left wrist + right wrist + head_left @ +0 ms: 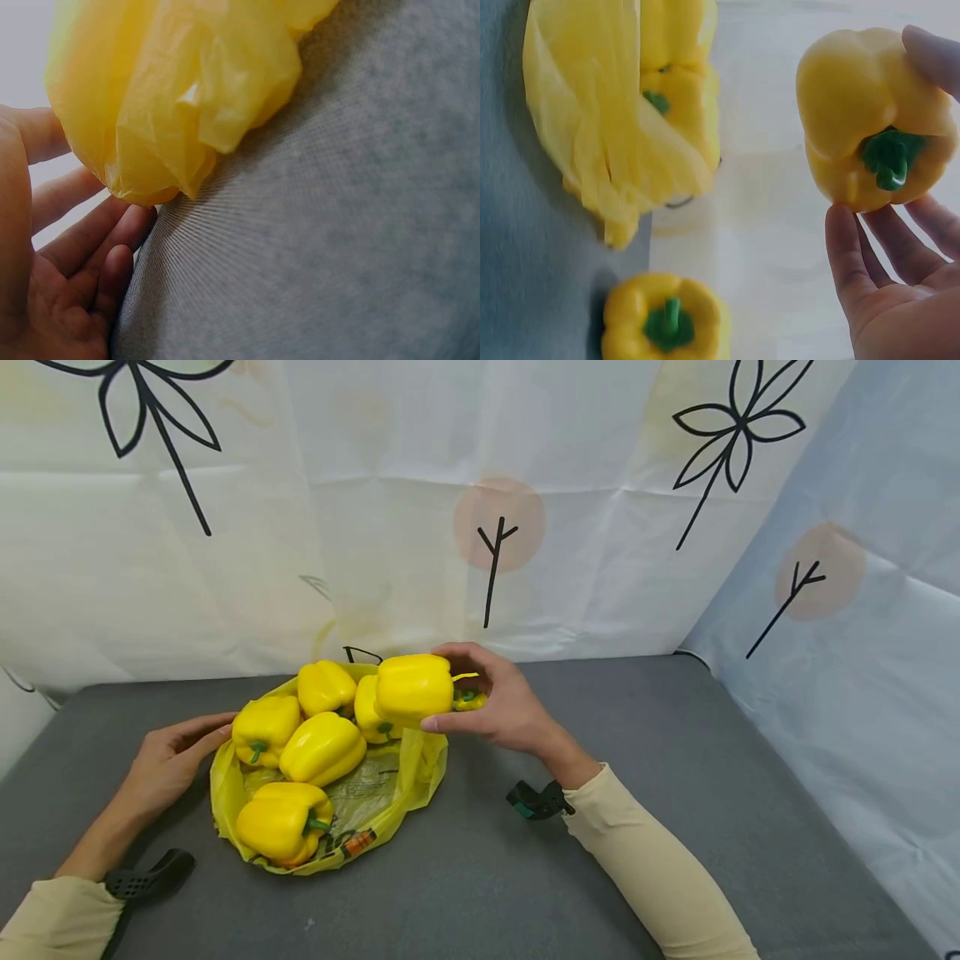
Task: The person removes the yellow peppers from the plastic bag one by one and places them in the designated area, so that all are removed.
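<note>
A yellow plastic bag (423, 768) lies spread with its mouth facing up, several yellow bell peppers (322, 750) inside. My right hand (491, 697) grips one yellow bell pepper (414, 687) over the bag's right rim, thumb on one side and fingers on the other. In the right wrist view, the green stem of that held pepper (855, 90) faces the camera. Another yellow pepper (664, 322) sits outside the bag, mostly behind the right hand in the head view. At the bag's left side, my left hand (168, 760) rests its extended fingers against the plastic (172, 90).
The bag and the loose pepper stand on a grey cloth-like tabletop (480, 877). A pale printed curtain (390, 527) rises along the back edge, and a bluish one (877, 677) runs down the right side. Dark straps (536, 799) show at both wrists.
</note>
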The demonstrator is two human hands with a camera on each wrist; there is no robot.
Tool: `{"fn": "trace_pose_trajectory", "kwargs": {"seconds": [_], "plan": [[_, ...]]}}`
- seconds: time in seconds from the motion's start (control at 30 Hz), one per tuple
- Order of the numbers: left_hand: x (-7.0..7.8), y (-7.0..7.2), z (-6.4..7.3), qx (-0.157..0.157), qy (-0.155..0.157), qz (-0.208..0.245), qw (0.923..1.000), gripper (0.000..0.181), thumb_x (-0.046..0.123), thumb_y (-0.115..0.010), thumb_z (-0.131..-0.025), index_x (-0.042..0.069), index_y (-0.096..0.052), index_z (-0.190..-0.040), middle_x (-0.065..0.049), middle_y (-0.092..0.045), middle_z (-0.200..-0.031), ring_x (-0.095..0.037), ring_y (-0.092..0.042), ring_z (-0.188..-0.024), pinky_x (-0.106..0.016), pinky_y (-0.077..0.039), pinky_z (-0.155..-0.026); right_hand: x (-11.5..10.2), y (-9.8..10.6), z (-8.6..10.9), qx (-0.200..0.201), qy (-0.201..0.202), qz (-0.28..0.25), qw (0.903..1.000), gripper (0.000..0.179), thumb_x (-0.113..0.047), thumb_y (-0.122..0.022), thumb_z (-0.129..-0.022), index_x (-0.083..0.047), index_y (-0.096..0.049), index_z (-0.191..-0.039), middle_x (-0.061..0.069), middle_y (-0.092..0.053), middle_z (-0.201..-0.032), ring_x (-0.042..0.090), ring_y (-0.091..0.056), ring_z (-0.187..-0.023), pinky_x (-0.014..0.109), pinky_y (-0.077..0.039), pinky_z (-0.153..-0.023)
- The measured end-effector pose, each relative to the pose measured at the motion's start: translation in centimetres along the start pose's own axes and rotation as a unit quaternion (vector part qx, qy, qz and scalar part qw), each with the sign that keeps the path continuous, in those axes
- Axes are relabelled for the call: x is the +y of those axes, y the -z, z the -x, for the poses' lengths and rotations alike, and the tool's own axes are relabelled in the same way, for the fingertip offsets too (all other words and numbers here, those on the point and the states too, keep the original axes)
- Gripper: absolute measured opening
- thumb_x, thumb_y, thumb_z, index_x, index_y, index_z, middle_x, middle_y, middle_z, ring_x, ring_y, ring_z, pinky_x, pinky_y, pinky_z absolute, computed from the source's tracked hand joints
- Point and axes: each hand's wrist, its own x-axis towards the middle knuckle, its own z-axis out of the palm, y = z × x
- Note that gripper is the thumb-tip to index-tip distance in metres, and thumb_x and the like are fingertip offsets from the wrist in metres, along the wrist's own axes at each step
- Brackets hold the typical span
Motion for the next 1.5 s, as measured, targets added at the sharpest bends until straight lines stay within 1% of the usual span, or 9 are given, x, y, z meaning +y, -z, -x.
{"fn": "trace_pose_trajectory", "kwargs": {"seconds": [0.1, 0.2, 0.37, 0.6, 0.77, 0.93, 1.17, 1.33, 1.5], "plan": [[-0.1, -0.1, 0.0, -0.001, -0.003, 0.004, 1.0000, 0.046, 0.027, -0.054, -0.108, -0.004, -0.056, -0.142, 0.036, -0.051, -0.116, 0.021, -0.043, -0.107, -0.003, -0.037, -0.079, 0.2, 1.1, 0.2, 0.017, -0.001, -0.001, 0.9999, 0.070, -0.010, -0.086, -0.081, -0.009, -0.054, -0.142, 0.006, -0.057, -0.132, 0.026, -0.057, -0.117, 0.046, -0.048, -0.102], [-0.1, -0.1, 0.0, 0.001, 0.000, 0.002, 1.0000, 0.047, 0.028, -0.054, -0.108, -0.004, -0.056, -0.142, 0.036, -0.051, -0.116, 0.021, -0.042, -0.106, -0.003, -0.037, -0.079, 0.4, 2.3, 0.4, 0.038, -0.006, 0.007, 0.9993, 0.067, -0.010, -0.086, -0.082, -0.008, -0.054, -0.141, 0.007, -0.057, -0.132, 0.027, -0.057, -0.116, 0.042, -0.048, -0.102], [0.1, -0.2, -0.1, 0.004, 0.004, 0.001, 1.0000, 0.048, 0.029, -0.054, -0.107, -0.004, -0.056, -0.142, 0.036, -0.051, -0.115, 0.021, -0.043, -0.105, -0.003, -0.037, -0.078, 0.7, 4.3, 0.7, 0.092, -0.042, 0.004, 0.9949, 0.066, -0.009, -0.084, -0.083, -0.007, -0.053, -0.141, 0.009, -0.057, -0.131, 0.026, -0.058, -0.115, 0.040, -0.048, -0.102], [-0.1, -0.1, -0.1, 0.007, 0.004, 0.000, 1.0000, 0.048, 0.029, -0.054, -0.107, -0.004, -0.056, -0.142, 0.036, -0.051, -0.116, 0.021, -0.043, -0.106, -0.002, -0.037, -0.079, 1.3, 6.4, 0.8, 0.159, -0.115, -0.026, 0.9802, 0.066, -0.010, -0.081, -0.086, -0.006, -0.049, -0.144, 0.012, -0.055, -0.134, 0.030, -0.058, -0.115, 0.040, -0.051, -0.096], [-0.1, 0.0, -0.1, 0.004, 0.002, 0.004, 1.0000, 0.047, 0.029, -0.054, -0.107, -0.003, -0.056, -0.142, 0.036, -0.051, -0.116, 0.021, -0.043, -0.106, -0.002, -0.037, -0.079, 2.2, 7.4, 0.8, 0.192, -0.148, -0.034, 0.9696, 0.066, -0.011, -0.079, -0.088, -0.004, -0.045, -0.144, 0.014, -0.053, -0.135, 0.029, -0.054, -0.117, 0.038, -0.051, -0.095], [-0.1, 0.0, -0.1, 0.003, 0.008, 0.005, 0.9999, 0.049, 0.031, -0.055, -0.107, -0.003, -0.056, -0.143, 0.036, -0.051, -0.116, 0.021, -0.043, -0.106, -0.002, -0.036, -0.079, 3.3, 7.9, 1.0, 0.216, -0.171, -0.026, 0.9610, 0.067, -0.017, -0.078, -0.090, -0.002, -0.042, -0.144, 0.017, -0.049, -0.133, 0.030, -0.053, -0.117, 0.045, -0.047, -0.102], [-0.1, -0.1, -0.1, 0.003, 0.013, 0.001, 0.9999, 0.051, 0.033, -0.054, -0.107, -0.003, -0.055, -0.142, 0.035, -0.051, -0.116, 0.021, -0.042, -0.105, -0.002, -0.036, -0.078, 5.3, 8.2, 1.0, 0.242, -0.204, -0.014, 0.9484, 0.070, -0.027, -0.081, -0.088, -0.001, -0.043, -0.142, 0.018, -0.050, -0.130, 0.027, -0.052, -0.110, 0.044, -0.047, -0.097], [-0.1, -0.1, -0.1, 0.003, 0.012, 0.003, 0.9999, 0.051, 0.033, -0.054, -0.107, -0.003, -0.056, -0.142, 0.035, -0.051, -0.115, 0.021, -0.042, -0.106, -0.002, -0.036, -0.078, 6.6, 8.0, 1.1, 0.261, -0.216, 0.001, 0.9409, 0.071, -0.030, -0.082, -0.086, -0.002, -0.044, -0.140, 0.019, -0.049, -0.131, 0.029, -0.051, -0.111, 0.053, -0.045, -0.100], [-0.2, -0.1, -0.1, 0.002, 0.011, 0.002, 0.9999, 0.050, 0.033, -0.054, -0.107, -0.003, -0.056, -0.142, 0.035, -0.051, -0.116, 0.021, -0.042, -0.106, -0.002, -0.036, -0.078, 7.7, 7.6, 1.2, 0.264, -0.241, 0.028, 0.9337, 0.070, -0.035, -0.082, -0.086, -0.007, -0.048, -0.140, 0.019, -0.050, -0.130, 0.032, -0.052, -0.113, 0.048, -0.048, -0.093]]}}
